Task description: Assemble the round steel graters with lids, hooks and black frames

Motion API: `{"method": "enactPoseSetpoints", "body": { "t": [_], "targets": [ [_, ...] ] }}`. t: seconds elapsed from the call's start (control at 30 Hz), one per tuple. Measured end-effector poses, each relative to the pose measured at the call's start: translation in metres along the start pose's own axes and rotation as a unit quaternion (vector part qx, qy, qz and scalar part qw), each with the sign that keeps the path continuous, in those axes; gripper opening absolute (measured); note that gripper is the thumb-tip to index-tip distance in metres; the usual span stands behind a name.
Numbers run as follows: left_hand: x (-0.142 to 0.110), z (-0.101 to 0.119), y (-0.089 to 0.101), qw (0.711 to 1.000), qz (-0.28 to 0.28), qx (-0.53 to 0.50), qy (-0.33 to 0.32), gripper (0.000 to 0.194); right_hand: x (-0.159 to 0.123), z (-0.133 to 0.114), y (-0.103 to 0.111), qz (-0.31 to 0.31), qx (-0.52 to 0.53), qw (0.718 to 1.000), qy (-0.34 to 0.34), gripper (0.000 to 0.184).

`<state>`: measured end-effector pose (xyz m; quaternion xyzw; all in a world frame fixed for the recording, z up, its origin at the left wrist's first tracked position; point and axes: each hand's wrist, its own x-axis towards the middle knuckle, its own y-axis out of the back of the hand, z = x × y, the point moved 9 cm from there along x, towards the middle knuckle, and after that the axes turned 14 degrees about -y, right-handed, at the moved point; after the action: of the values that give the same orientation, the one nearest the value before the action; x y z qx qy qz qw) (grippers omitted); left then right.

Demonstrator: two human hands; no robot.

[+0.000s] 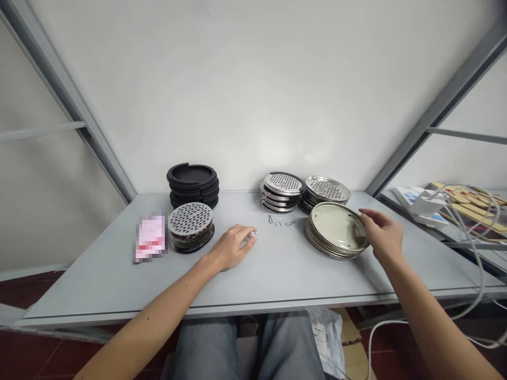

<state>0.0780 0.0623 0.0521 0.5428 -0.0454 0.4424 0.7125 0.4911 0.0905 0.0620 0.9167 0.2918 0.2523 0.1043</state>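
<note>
In the head view, we counted five stacks on one grey table (273, 279): shallow cream dishes (336, 226), black-edged grater discs (283, 184), silver-rimmed grater discs (327, 189), rimless grater discs (190, 218) and black rings (193, 184). Our right hand (383, 235) touched the cream stack's right rim; we could not tell whether its fingers gripped. Our left hand (231, 247) lay beside the rimless discs, thumb and index finger narrowly apart, perhaps pinching something too small to tell. Three small metal pieces (290, 223) lay before the black-edged stack.
</note>
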Motion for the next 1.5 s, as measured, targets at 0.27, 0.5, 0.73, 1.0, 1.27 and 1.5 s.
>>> {"method": "enactPoseSetpoints", "body": {
  "t": [0.27,0.5,0.73,1.0,1.27,1.5],
  "targets": [
    [0.001,-0.012,0.003,0.999,0.024,0.031,0.013,0.026,-0.084,-0.131,-0.025,-0.054,0.073,0.974,0.208,0.021],
    [-0.002,-0.020,0.002,0.998,0.011,0.054,0.010,0.023,-0.213,-0.190,-0.159,-0.429,0.038,0.831,0.353,0.027],
    [0.000,-0.020,-0.001,0.998,0.009,0.056,0.009,0.020,-0.208,-0.180,-0.172,-0.378,0.067,0.872,0.304,0.025],
    [-0.002,-0.026,0.004,0.997,0.027,0.063,0.030,0.020,-0.170,-0.166,-0.151,-0.257,0.073,0.926,0.265,0.026],
    [-0.003,-0.030,0.003,0.996,0.010,0.070,0.048,0.020,-0.129,-0.163,-0.150,-0.082,-0.100,0.953,0.275,0.050],
    [-0.002,-0.028,0.004,0.996,0.004,0.071,0.050,0.021,-0.113,-0.149,-0.171,-0.115,-0.135,0.945,0.274,0.056]
  ]
}}
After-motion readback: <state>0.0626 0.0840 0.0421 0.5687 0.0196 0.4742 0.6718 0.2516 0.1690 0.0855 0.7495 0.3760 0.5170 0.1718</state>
